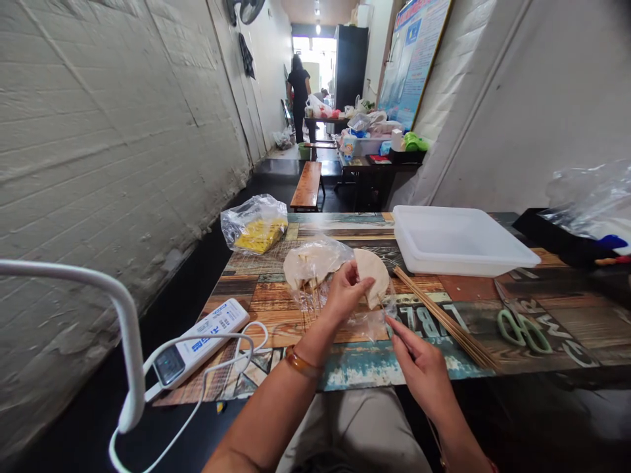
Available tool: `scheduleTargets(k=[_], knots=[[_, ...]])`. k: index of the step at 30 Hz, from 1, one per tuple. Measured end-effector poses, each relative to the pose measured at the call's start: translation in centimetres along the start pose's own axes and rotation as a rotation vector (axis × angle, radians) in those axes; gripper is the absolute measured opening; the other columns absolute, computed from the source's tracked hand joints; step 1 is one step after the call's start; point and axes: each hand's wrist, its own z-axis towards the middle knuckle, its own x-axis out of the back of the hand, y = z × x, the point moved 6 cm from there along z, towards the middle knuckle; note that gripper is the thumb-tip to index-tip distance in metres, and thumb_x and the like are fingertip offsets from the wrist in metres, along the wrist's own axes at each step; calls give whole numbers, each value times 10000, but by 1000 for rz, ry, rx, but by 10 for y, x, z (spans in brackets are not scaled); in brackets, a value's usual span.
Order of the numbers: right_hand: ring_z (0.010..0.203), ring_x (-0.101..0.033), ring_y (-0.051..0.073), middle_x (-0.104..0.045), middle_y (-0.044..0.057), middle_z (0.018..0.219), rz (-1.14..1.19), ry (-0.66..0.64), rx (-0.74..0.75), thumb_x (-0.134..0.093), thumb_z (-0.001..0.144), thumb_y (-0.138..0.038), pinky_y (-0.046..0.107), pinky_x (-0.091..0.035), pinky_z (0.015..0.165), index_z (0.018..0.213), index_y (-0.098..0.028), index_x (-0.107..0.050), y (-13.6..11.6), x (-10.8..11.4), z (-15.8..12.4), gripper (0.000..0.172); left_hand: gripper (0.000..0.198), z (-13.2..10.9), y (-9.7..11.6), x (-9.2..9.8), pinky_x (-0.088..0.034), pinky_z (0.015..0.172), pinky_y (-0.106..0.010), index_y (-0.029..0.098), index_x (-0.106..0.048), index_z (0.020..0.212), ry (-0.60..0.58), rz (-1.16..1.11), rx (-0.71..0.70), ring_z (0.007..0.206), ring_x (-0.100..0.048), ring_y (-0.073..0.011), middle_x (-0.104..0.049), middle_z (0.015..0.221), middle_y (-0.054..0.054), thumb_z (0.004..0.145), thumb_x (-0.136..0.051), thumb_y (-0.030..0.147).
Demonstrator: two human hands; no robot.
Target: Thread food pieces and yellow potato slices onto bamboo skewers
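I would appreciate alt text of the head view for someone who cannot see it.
A person's left hand holds a pale flat piece while the right hand holds a thin stick at its lower edge, above a wood-patterned table. Nearby are a stick bundle, white tub, green-handled scissors and bagged yellow pieces.

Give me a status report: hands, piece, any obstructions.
Left hand pinching pale flat piece. Right hand holding thin stick at its lower edge. Crumpled clear plastic close by, possibly in the way.

Wooden bench [306, 186], wall fan [249, 10]
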Motion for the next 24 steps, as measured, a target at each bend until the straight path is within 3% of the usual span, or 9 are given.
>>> scheduleTargets(k=[10,17,24], knots=[[1029,-661,220,-674,28,1147,-69,6,59,-462,892,-302,323,-546,859,1196,-239,-640,1,5,-4,357,474,-9,-6,-1,-489,598,-247,164,-564,908,40,-165,248,635,-613,-135,-668,767,-15,545,-814,338],[934,-697,218,-702,31,1093,-68,-4,58,-480,882,-326,314,-565,806,1177,-230,-653,9,7,-3,356,406,-7,-6,-2,-492,586,-244,141,-593,886,2,-172,275,624,-593,-121,-653,772,-23,557,-782,286],[997,-675,223,-690,15,1111,-69,2,64,-486,879,-334,324,-556,845,1160,-262,-664,12,11,-2,340,255,-9,0,-8,-470,562,-231,145,-615,824,-35,-119,269,569,-564,-109,-643,700,-6,590,-686,218]])
